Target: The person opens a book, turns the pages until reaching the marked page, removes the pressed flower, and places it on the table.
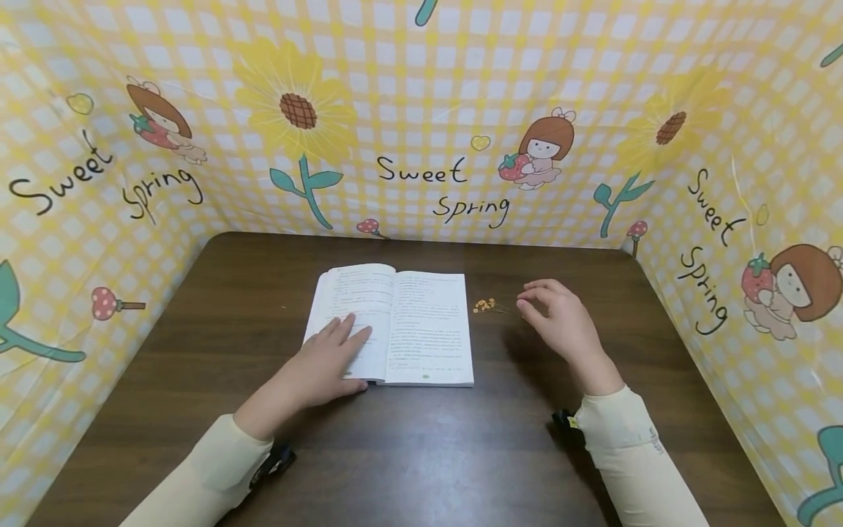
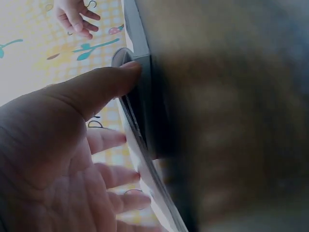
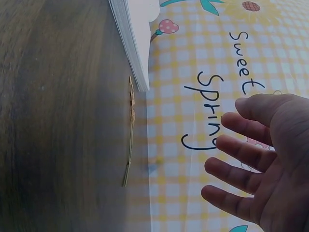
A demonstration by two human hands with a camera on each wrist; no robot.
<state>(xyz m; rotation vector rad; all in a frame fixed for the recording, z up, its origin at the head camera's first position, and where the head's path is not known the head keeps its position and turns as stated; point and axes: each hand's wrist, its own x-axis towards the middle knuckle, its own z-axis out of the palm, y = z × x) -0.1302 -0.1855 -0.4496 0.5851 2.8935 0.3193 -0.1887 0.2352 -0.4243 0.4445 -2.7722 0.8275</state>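
An open book [image 1: 428,322] lies on the brown table, its printed pages facing up. My left hand [image 1: 323,366] rests on the left page with fingers spread, the thumb at the book's lower edge near the spine. Right of the book lies a small sprig of dried yellow flowers [image 1: 485,304], its thin stems pointing toward my right hand. That right hand [image 1: 560,318] hovers above the table by the stem ends, fingers loosely bent and holding nothing. In the right wrist view the sprig [image 3: 131,111] lies flat beside the book's page edges [image 3: 133,48], apart from the fingers.
The dark wooden table [image 1: 421,454] is enclosed at the back and both sides by a yellow checked cloth [image 1: 421,95] printed with flowers and lettering. Black wrist devices sit under both cuffs, the left one [image 1: 273,465] close over the table.
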